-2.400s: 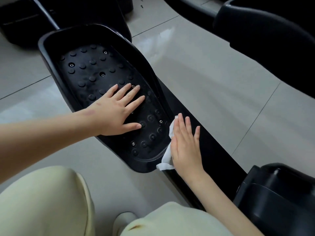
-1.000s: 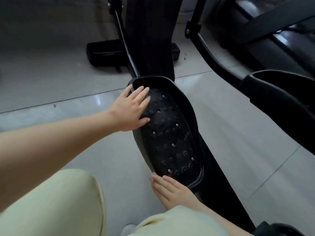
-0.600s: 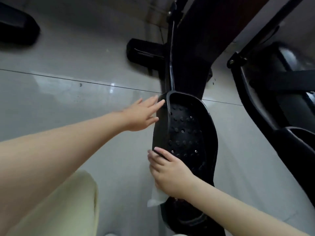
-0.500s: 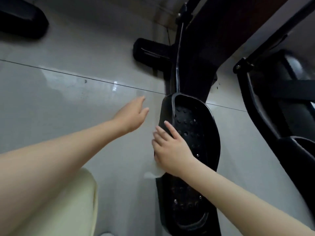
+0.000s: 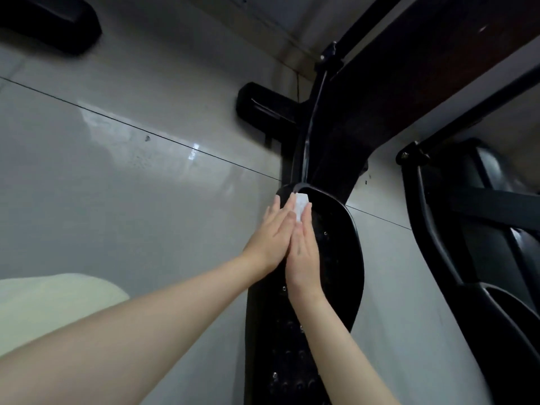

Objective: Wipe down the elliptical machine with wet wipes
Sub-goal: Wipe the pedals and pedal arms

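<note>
My right hand (image 5: 302,255) has slid forward along the left rim of the pedal (image 5: 342,258) to its front tip; half a second ago it was near the middle. Its fingers are straight, pressing the wipe (image 5: 301,204) against the rim. The wipe now shows white beyond my fingertips instead of trailing below the hand. My left hand (image 5: 271,238), which hung apart in the air before, now lies flat with straight fingers, side by side and touching the right, on the rim's outer face. My pale trouser knee (image 5: 52,305) sits low left over the grey tiled floor (image 5: 146,200).
</note>
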